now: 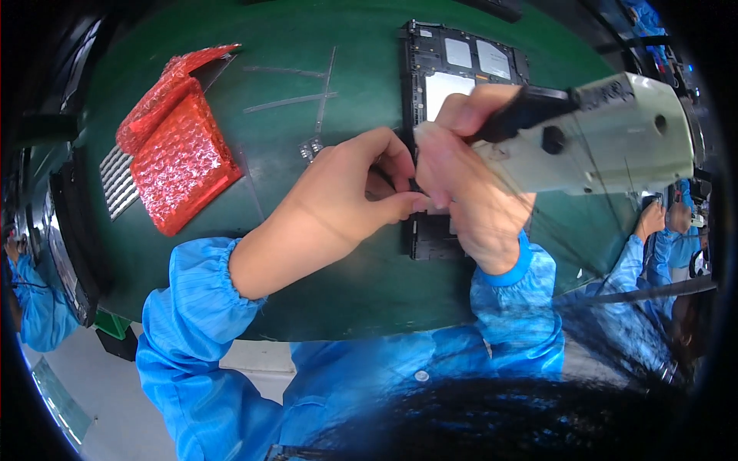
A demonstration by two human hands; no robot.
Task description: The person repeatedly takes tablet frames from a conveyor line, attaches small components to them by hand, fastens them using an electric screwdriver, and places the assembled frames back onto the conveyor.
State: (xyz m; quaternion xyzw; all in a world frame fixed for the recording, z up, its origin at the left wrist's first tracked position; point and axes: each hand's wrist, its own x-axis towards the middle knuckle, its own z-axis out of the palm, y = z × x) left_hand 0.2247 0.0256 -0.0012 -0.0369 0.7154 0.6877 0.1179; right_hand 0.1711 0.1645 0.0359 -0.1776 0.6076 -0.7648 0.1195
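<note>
My right hand is wrapped round the narrow end of a pale green power tool with a black lever, which looks like an electric screwdriver. Its tip is hidden behind my fingers. Beside it, my left hand is closed, thumb and fingertips pinched together at the left edge of a flat black device housing. What that pinch holds is too small to make out. White and silver panels show on the housing's far half; both hands cover its middle. Small silver pieces lie just past my left hand.
Red bubble wrap lies at the left on the green table, over a silver ridged piece. Clear thin strips lie crossed at the far middle. A dark rack-like object borders the left. Another person's hand shows at the right.
</note>
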